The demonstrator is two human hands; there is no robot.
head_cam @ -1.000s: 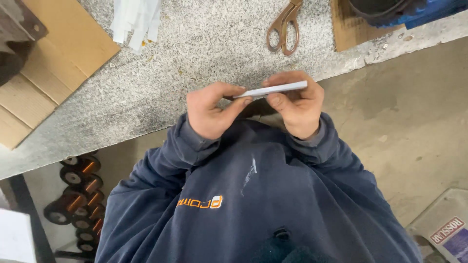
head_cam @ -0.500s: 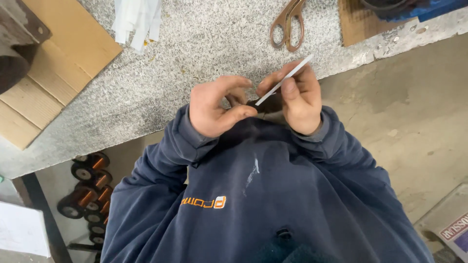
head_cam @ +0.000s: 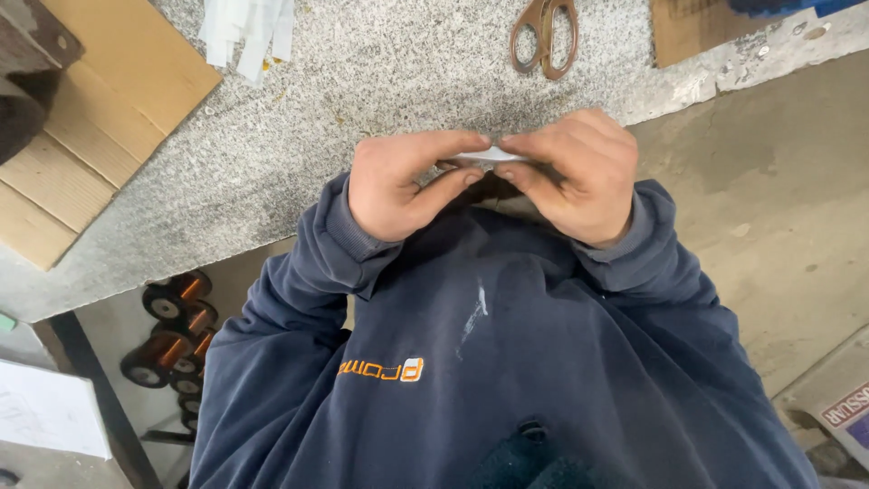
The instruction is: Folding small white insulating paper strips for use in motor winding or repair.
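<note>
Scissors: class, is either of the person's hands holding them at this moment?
No. The scissors lie alone on the stone worktop, while the left hand and right hand pinch a white strip.

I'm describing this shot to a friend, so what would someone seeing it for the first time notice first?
The two hands stand out first: the left hand and right hand meet fingertip to fingertip, pinching a small white strip just above a dark blue sweatshirt. Behind them runs a speckled grey bench, with brown-handled scissors near its far edge. Copper wire spools sit below the bench at lower left.
</note>
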